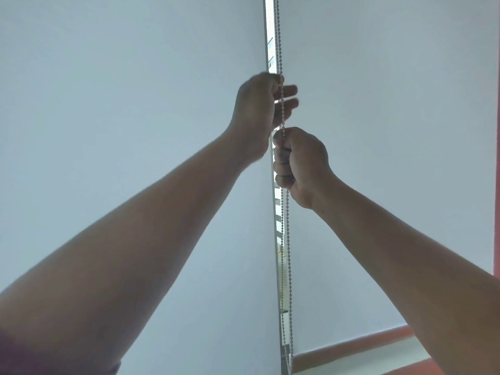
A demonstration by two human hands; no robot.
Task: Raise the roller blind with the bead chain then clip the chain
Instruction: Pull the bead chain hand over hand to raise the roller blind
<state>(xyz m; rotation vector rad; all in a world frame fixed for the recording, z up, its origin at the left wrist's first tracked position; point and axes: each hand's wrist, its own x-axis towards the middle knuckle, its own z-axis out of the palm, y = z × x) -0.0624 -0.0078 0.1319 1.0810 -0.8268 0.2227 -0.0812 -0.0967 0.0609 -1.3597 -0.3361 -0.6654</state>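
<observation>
while both hands close on the bead chain (285, 239), the roller blind (121, 104) hangs down.
left hand (259, 109) grips just above the right hand (300, 161); loose chain hangs below that grip.

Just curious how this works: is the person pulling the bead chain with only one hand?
No. Both hands are on the bead chain: the left hand grips higher up and the right hand is fisted around it just below.

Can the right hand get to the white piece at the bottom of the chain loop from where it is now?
Probably yes, but not yet: the right hand is fisted on the bead chain far above the white piece. Nothing blocks the way down; it must release and drop.
</observation>
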